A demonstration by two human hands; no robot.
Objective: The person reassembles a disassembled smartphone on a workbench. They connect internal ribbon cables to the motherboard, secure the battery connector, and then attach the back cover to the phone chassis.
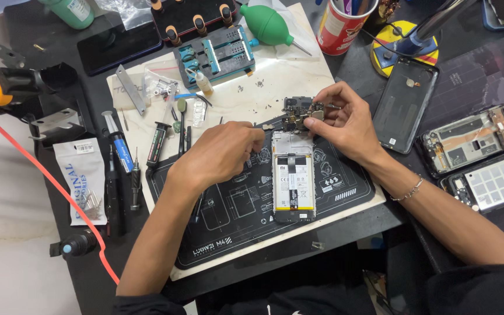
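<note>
— What's being worked on?

— An opened phone (293, 182), back cover off, battery showing, lying on a black repair mat (228, 221) right between the two hands. At its top end sits a small dark circuit board (300, 113), lifted a little off the frame.

— Who has hold of that?

— The right hand (345, 119). Its thumb and fingers are pinched together on the board's right edge. The left hand (223, 153) is curled closed just left of the phone's top, fingertips pressed together toward the board; whether a thin tool is in them I can't tell.

— And around them?

— Beyond the left hand, a row of screwdrivers (125, 169) and a pouch of parts (84, 178). Past both hands, a blue phone-holding jig (217, 55) and a green air blower (268, 25). Right of the right hand lies a dark back cover (402, 108), and farther right, two more stripped phones (476, 154).
</note>
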